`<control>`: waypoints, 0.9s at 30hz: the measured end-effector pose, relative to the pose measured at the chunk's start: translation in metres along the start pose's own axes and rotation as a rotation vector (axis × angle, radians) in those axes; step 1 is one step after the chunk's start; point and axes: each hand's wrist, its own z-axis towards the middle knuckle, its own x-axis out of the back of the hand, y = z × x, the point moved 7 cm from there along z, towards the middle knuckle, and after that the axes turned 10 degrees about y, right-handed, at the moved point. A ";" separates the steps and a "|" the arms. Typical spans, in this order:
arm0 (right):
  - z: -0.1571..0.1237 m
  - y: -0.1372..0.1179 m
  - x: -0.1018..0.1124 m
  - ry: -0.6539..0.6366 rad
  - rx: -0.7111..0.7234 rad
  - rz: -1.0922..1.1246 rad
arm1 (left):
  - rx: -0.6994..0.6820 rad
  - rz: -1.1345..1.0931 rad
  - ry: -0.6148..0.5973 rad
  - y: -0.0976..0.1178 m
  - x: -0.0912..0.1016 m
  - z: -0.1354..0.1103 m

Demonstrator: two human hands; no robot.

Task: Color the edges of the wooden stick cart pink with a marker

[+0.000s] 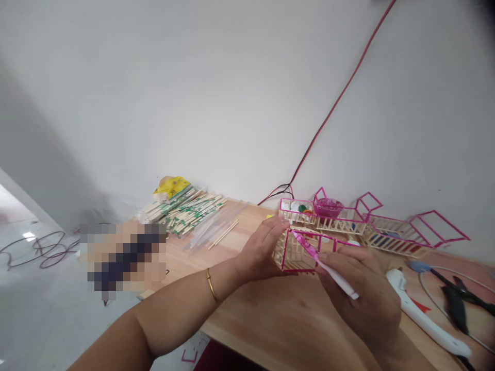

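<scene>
My left hand (263,245) is closed around the left side of a small open frame (284,252) built from thin wooden sticks. Its outer edges are painted pink, while the slats are bare wood. In my right hand (359,293) is a slim white-handled paint brush (332,275), gripped between thumb and fingers. The brush's head is covered in pink and lies against the top edge of the frame. My fingers hide part of the frame's right side. Behind it stands a bowl of pink paint (328,207).
More pink-edged stick frames (398,237) stand along the wall. Packaged chopsticks (193,214), two loose sticks (223,235) and a yellow bag (172,186) lie at the left. A white glue gun (429,319) and cables are at the right. A pixelated patch covers the left table end.
</scene>
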 end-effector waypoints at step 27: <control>0.003 0.009 0.003 0.026 -0.024 -0.151 | 0.035 -0.012 0.023 -0.003 0.004 0.006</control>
